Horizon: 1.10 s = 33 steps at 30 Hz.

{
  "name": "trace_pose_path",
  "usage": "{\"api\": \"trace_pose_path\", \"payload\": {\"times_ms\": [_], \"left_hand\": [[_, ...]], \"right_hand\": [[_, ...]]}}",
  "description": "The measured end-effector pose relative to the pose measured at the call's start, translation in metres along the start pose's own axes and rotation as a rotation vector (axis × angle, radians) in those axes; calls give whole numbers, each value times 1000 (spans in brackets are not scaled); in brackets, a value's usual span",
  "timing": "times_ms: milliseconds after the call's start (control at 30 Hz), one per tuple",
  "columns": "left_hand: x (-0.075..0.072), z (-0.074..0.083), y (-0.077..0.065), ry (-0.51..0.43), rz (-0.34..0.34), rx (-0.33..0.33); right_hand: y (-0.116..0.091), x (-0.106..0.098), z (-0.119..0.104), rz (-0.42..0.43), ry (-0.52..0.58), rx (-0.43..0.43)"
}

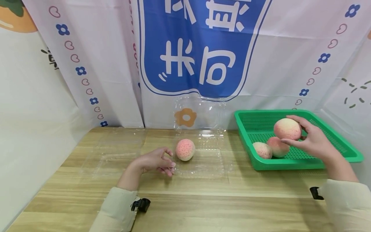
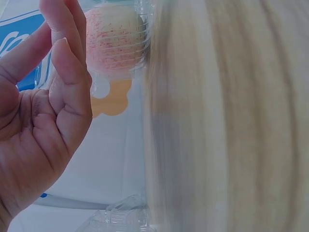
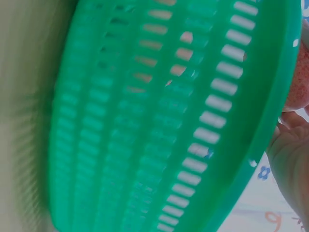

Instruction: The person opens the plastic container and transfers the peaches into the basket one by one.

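My right hand grips a pink and cream peach over the green basket. Beneath it, two more peaches lie in that basket. In the right wrist view the basket's slotted wall covers most of the hand. Another peach sits at the left part of an opened clear plastic clamshell box, whose lid stands up behind. My left hand is beside this box with fingers loosely bent and nothing in them; its palm shows in the left wrist view.
A second clear plastic box lies opened on the wooden table, left of the first. Behind the table hangs a printed cloth, and the basket's far side stands close to the right wall.
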<state>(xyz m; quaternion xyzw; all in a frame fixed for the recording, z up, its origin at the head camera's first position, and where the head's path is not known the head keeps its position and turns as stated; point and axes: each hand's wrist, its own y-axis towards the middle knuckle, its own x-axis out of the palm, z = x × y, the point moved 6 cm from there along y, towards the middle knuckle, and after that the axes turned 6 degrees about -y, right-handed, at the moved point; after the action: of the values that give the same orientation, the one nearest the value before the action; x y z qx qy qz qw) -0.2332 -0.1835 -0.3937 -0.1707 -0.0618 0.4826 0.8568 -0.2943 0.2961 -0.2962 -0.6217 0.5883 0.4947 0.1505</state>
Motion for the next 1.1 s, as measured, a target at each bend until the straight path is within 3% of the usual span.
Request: {"api": "trace_pose_path", "payload": {"times_ms": [567,1100], "left_hand": [[-1,-2,3,7,-6,2],[-1,-3,4,5,-18,3]], "right_hand": [[-5,-14,61,-27,-52,94],[1,-6,100,-176,-103,151]]}}
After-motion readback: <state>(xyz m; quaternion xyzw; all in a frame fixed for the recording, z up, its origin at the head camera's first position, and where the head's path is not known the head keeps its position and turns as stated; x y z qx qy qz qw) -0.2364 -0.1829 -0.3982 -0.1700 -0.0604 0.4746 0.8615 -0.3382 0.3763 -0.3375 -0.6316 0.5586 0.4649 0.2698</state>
